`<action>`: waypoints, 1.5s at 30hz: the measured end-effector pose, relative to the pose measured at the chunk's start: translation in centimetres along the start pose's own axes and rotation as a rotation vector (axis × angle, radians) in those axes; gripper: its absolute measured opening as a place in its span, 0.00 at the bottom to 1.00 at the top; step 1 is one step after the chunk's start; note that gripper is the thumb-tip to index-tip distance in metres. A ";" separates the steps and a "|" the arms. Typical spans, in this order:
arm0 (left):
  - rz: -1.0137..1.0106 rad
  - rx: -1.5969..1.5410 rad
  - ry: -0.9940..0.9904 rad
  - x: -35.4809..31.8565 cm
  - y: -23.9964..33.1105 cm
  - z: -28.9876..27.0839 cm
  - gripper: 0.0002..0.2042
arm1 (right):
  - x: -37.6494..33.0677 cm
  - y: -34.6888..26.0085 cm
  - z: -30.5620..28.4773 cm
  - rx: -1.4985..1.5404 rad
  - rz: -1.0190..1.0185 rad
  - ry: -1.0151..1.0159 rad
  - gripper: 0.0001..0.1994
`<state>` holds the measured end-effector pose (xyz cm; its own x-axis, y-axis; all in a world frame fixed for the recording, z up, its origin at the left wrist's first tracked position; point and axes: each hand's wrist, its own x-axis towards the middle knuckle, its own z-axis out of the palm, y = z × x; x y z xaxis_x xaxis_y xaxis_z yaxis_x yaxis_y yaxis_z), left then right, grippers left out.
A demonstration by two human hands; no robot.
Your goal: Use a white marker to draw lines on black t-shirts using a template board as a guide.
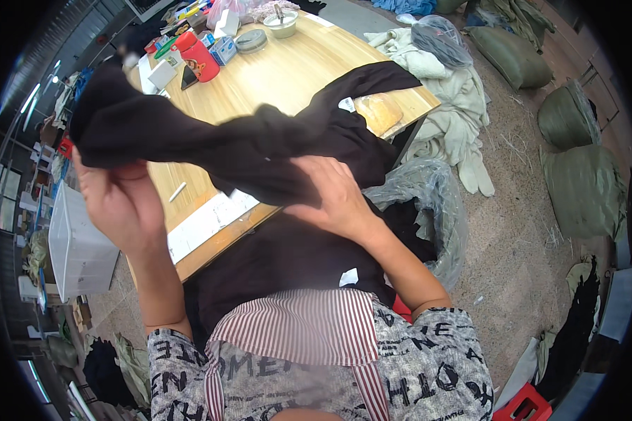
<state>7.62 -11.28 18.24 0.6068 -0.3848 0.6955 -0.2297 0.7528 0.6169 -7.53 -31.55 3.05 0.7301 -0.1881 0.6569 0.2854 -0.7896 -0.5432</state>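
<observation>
A black knitted garment (245, 144) stretches from my raised left side across the table to its far right corner, with more black cloth over my lap. At the left, my left hand (123, 203) is closed on the garment's lifted end, which is blurred by motion; some of its fingertips are hidden behind the cloth. My right hand (333, 200) holds the garment's middle at the table's near edge, thumb below and fingers across the cloth. A small white label (347, 104) shows on the part lying on the table. A white tag (349, 277) lies on the dark cloth in my lap.
On the wooden table (288, 77) stand a red bottle (196, 57), small boxes, a lidded round tub (251, 41) and a bowl (281, 27). A clear plastic bag (446, 217) with dark cloth hangs right. A white bin (81, 245) stands left; green sacks (584, 191) line the right.
</observation>
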 end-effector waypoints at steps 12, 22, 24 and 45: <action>0.108 0.378 0.447 2.6 -0.7 -7.7 0.07 | -4.8 4.8 -2.4 0.136 0.418 -0.058 0.04; -0.290 -0.400 -0.823 -0.3 10.7 3.5 0.10 | 8.0 -1.3 -2.8 0.309 -0.334 -0.260 0.28; 0.019 -0.499 -0.328 -3.4 12.2 1.7 0.09 | 7.1 -0.8 -3.2 0.228 -0.124 -0.673 0.30; -0.367 1.434 1.289 -30.6 16.2 -22.9 0.07 | -6.7 0.4 7.2 0.370 0.028 -0.269 0.26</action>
<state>2.70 24.94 -1.46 0.7089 0.6569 0.2569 0.0728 -0.4304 0.8997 -7.85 -26.43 -5.34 0.8623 -0.0094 0.5064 0.4298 -0.5155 -0.7413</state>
